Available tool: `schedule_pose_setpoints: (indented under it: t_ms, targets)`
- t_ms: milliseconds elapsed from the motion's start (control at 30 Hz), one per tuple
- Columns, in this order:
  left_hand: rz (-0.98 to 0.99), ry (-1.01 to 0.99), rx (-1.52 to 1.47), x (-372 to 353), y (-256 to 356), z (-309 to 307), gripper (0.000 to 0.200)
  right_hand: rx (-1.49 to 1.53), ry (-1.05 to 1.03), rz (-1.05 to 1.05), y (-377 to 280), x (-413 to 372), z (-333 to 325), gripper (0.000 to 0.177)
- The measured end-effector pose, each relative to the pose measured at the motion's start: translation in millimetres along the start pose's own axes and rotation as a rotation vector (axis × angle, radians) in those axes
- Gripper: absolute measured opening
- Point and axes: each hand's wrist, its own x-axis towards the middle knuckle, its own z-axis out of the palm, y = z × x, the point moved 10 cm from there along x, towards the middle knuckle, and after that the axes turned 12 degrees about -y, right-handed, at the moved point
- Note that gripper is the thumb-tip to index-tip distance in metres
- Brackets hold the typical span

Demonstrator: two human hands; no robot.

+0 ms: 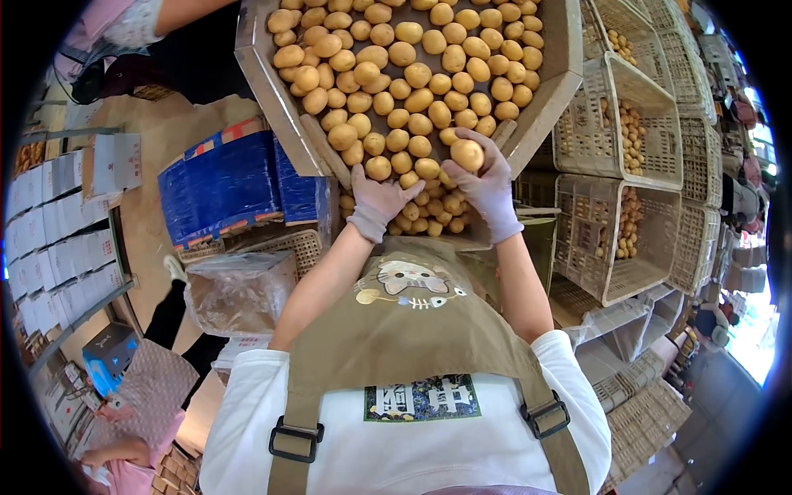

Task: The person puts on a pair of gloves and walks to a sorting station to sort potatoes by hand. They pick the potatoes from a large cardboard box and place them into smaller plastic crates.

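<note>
Many yellow potatoes [417, 76] lie on a sorting tray with raised metal walls [540, 124] in front of me. My right hand [493, 191], in a pale glove, grips one larger potato [467, 154] above the tray's narrow near end. Lower and to the left, my left hand [381, 200], gloved too, rests over the potatoes at the outlet with its thumb and fingers apart. Nothing shows in its grasp, though its underside is hidden. Just below both hands, more potatoes [437, 206] are heaped in a container against my apron.
Stacked plastic crates [615, 239], some holding potatoes, stand at my right. A blue wrapped stack [219, 188] and a plastic-lined crate [239, 289] are on the left, near white boxes [62, 239]. Parts of other people show at upper left and lower left.
</note>
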Motion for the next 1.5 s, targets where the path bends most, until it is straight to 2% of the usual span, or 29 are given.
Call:
schedule_pose_setpoints:
  t_ms: [67, 100, 133, 200, 267, 300, 333, 367, 400, 433, 500, 533, 567, 633, 667, 700, 767, 833, 867, 900, 967, 1033, 1100, 1133, 1167, 1233, 1333, 1400, 1500]
  targets:
    - [0.006, -0.020, -0.059, -1, 0, 2, 0.071, -0.046, 0.111, 0.128, 4, -20, -35, 0.048]
    - [0.004, -0.033, -0.039, -3, 1, 7, 0.071, -0.183, 0.299, 0.048, 21, -36, -86, 0.041]
    - [-0.003, -0.072, -0.026, 0, 1, 10, 0.071, -0.220, 0.604, -0.066, 11, -65, -138, 0.025]
    - [-0.001, -0.136, -0.003, 0, 3, 7, 0.071, 0.359, 0.819, -0.439, 4, -114, -231, 0.025]
    - [0.016, -0.038, -0.003, 0, 0, 2, 0.072, 0.439, 0.897, -0.534, -17, -125, -236, 0.032]
    - [0.012, 0.018, -0.041, 0, -2, -1, 0.072, 0.301, 0.839, -0.500, -40, -108, -208, 0.035]
    - [0.003, 0.012, -0.036, -1, -5, 2, 0.071, 0.164, 0.767, -0.319, -30, -81, -180, 0.036]
    - [0.005, 0.064, -0.025, -2, -5, -3, 0.073, -0.460, 0.594, -0.213, -57, -52, -125, 0.037]
    - [0.000, 0.106, -0.003, -2, -5, -7, 0.070, -0.636, 0.449, -0.193, -48, -32, -76, 0.036]
    - [-0.007, 0.148, 0.019, -5, -4, -12, 0.067, -0.698, 0.180, -0.275, -19, -6, -32, 0.046]
    - [-0.026, 0.058, 0.143, -3, 3, -18, 0.062, -1.314, -0.110, -0.259, 14, 13, 36, 0.059]
    - [-0.036, 0.012, 0.202, -3, 5, -20, 0.059, -1.315, -0.224, -0.124, 33, 17, 38, 0.058]
    - [-0.048, 0.088, 0.281, -6, 10, -33, 0.057, -1.313, -0.339, 0.007, 51, 21, 37, 0.056]
    - [-0.076, 0.248, 0.431, -24, 17, -42, 0.053, -1.121, -0.196, -0.011, 37, 30, 15, 0.052]
    - [-0.054, 0.338, 0.352, -32, 17, -38, 0.056, -1.262, -0.204, -0.081, 27, 29, 16, 0.047]
    - [-0.050, 0.311, 0.344, -32, 19, -32, 0.059, -1.262, -0.269, 0.033, 44, 35, 10, 0.045]
    - [-0.045, 0.251, 0.329, -24, 22, -22, 0.065, -0.998, -0.358, 0.375, 58, 69, -4, 0.047]
    - [0.031, 0.169, 0.391, -13, 28, -29, 0.069, -1.331, -0.103, 0.068, 20, 69, 13, 0.053]
    - [0.097, 0.123, 0.469, -7, 32, -44, 0.071, -1.417, -0.252, 0.053, 53, 60, 30, 0.060]
    - [0.098, 0.172, 0.462, -7, 35, -44, 0.071, -1.381, -0.307, -0.004, 47, 51, 35, 0.055]
    - [0.045, 0.377, 0.346, -19, 31, -36, 0.072, -1.186, -0.488, 0.146, 48, 59, 14, 0.049]
    - [0.004, 0.101, 0.629, -9, 29, -29, 0.078, -1.152, 0.005, -0.018, 13, 77, -29, 0.045]
    - [0.005, 0.145, 0.385, -13, 22, -23, 0.079, -1.572, -0.139, -0.068, 20, 66, 0, 0.041]
    - [0.004, 0.165, 0.267, -15, 20, -14, 0.080, -1.486, -0.235, 0.091, 28, 76, -8, 0.042]
    - [0.024, 0.154, 0.204, -15, 21, -5, 0.079, -1.059, -0.331, 0.294, 50, 92, -29, 0.046]
    - [0.062, 0.137, 0.070, -15, 18, -1, 0.078, -1.030, 0.029, 0.047, 11, 93, -31, 0.046]
    - [0.039, 0.036, 0.130, -3, 17, -4, 0.081, -1.487, -0.222, 0.073, 40, 79, 18, 0.051]
    - [0.039, -0.012, 0.132, 4, 16, -5, 0.084, -1.315, -0.320, 0.159, 50, 87, 18, 0.055]
    - [0.076, -0.335, 0.125, 1, 15, 0, 0.089, -1.146, -0.423, 0.375, 31, 125, 6, 0.059]
